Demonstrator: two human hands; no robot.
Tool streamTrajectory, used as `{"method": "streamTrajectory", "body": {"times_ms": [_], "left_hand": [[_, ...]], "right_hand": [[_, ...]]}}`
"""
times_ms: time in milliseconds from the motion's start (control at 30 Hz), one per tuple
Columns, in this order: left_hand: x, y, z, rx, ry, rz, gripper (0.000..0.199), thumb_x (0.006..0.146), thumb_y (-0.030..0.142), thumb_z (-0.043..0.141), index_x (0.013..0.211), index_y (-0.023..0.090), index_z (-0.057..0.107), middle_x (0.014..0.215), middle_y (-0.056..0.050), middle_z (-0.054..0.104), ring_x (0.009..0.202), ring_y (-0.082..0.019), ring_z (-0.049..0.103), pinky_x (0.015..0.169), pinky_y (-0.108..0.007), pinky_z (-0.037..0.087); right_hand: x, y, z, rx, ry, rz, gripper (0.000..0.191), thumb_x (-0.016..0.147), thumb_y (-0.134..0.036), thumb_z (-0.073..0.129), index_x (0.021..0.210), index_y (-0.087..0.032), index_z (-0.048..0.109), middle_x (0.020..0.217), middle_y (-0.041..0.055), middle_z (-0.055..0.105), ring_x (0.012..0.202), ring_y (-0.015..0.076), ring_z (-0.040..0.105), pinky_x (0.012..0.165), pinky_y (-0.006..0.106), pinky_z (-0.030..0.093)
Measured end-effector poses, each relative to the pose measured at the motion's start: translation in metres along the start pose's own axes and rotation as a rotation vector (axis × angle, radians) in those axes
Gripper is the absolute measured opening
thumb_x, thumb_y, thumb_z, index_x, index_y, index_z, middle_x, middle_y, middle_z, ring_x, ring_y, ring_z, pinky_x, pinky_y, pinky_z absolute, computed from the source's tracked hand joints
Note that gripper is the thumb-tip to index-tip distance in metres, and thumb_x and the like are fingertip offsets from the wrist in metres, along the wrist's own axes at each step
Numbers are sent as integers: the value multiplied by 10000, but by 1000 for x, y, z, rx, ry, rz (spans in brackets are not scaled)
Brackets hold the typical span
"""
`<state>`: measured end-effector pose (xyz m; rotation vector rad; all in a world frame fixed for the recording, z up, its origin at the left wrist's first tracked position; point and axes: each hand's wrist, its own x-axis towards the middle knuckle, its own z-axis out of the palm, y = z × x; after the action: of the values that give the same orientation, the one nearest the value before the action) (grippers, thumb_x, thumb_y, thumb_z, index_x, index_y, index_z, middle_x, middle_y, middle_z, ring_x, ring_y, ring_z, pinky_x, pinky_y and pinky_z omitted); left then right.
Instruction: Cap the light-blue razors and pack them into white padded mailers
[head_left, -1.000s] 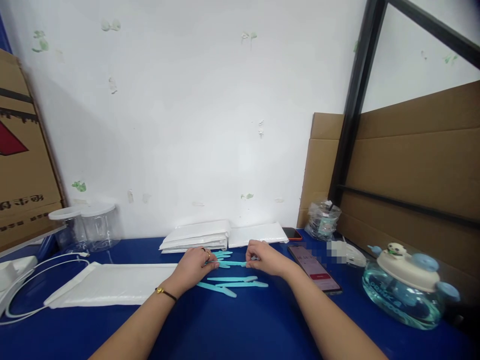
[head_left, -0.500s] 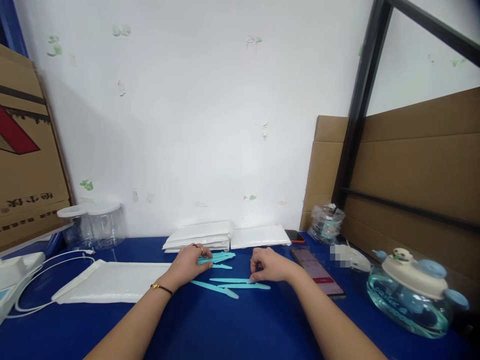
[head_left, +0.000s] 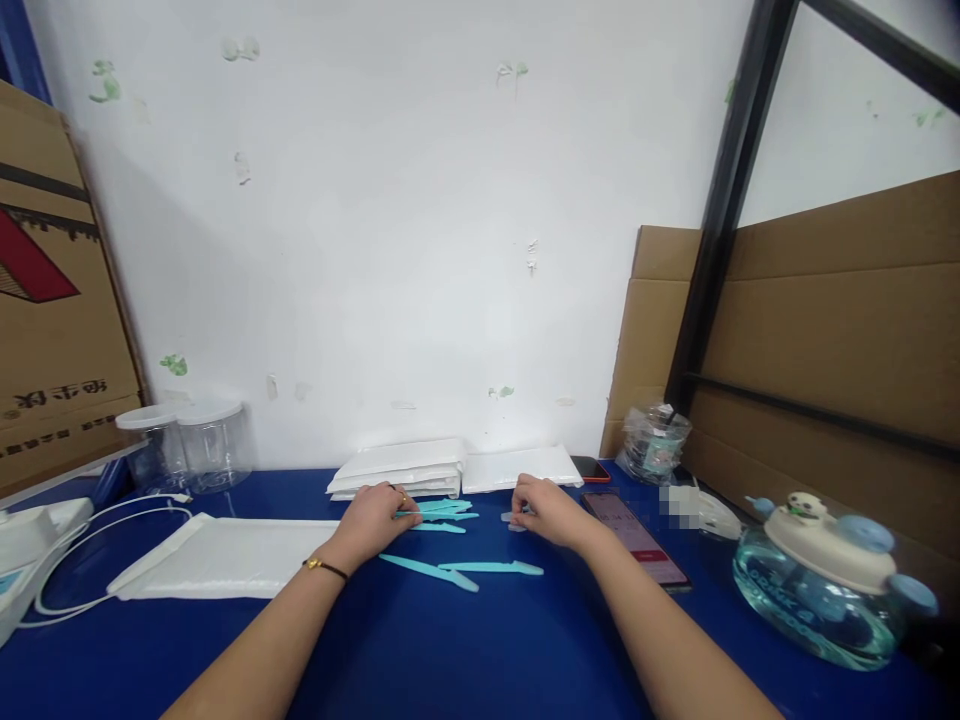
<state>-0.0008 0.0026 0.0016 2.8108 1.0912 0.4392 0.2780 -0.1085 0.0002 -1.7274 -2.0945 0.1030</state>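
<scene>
Several thin turquoise eyebrow razors lie on the blue table. My left hand (head_left: 377, 522) is closed at the fingertips on an eyebrow razor (head_left: 454, 516) that points right, beside a small group of others (head_left: 442, 528). To the right, my right hand (head_left: 551, 512) pinches a small translucent piece, like a clear blade cap (head_left: 510, 519). Nearer to me, two more razors lie apart from the group: a slanted razor (head_left: 427, 571) and a level razor (head_left: 499, 568), their ends close together or overlapping.
A white padded mailer (head_left: 217, 560) lies at left, beside a white cable. More white mailers (head_left: 397, 465) are stacked against the wall. A phone (head_left: 637, 540) and a clear teapot-shaped bottle (head_left: 817, 600) stand at right. Two lidded jars (head_left: 214, 450) are back left.
One razor near my right hand has moved back and left into my left fingers. My right hand has shifted slightly back, and a translucent piece now shows at its fingertips.
</scene>
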Motion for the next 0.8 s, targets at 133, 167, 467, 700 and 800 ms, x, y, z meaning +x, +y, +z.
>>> {"method": "streamTrajectory", "body": {"times_ms": [133, 167, 467, 700, 800], "left_hand": [[-3, -17, -1, -11, 15, -53, 191, 751, 381, 609, 883, 276, 699, 930, 0, 687, 919, -208, 576, 781, -275, 394], [-3, -16, -1, -20, 32, -55, 221, 739, 380, 621, 920, 274, 689, 940, -4, 680, 929, -209, 572, 785, -274, 397], [-9, 36, -3, -186, -34, 158, 281, 811, 479, 534, 906, 262, 685, 918, -4, 677, 921, -189, 569, 798, -261, 389], [-4, 46, -1, -39, -55, 157, 330, 827, 446, 540, 620, 207, 634, 727, -2, 667, 807, -182, 566, 703, -264, 335], [0, 43, -1, -9, -34, 152, 387, 833, 460, 522, 554, 198, 576, 631, 10, 624, 731, -167, 550, 675, -264, 312]], "right_hand": [[-5, 13, -8, 14, 24, 105, 71, 715, -244, 693, 744, -188, 661, 876, 19, 599, 744, 149, 564, 647, 227, 395], [-7, 14, -9, 41, -29, 107, 108, 691, -274, 714, 739, -188, 671, 850, 16, 611, 729, 152, 568, 622, 224, 394], [-7, -8, -1, 162, -392, 16, 121, 637, -278, 739, 676, -177, 685, 672, -20, 601, 585, 111, 538, 507, 194, 358], [-4, -16, -5, 210, -98, -52, 116, 694, -260, 726, 737, -185, 649, 817, -11, 559, 701, 114, 517, 590, 194, 378], [-1, -20, -5, 205, -64, -74, 84, 710, -219, 713, 722, -183, 638, 807, -13, 543, 703, 113, 513, 609, 200, 383]]}}
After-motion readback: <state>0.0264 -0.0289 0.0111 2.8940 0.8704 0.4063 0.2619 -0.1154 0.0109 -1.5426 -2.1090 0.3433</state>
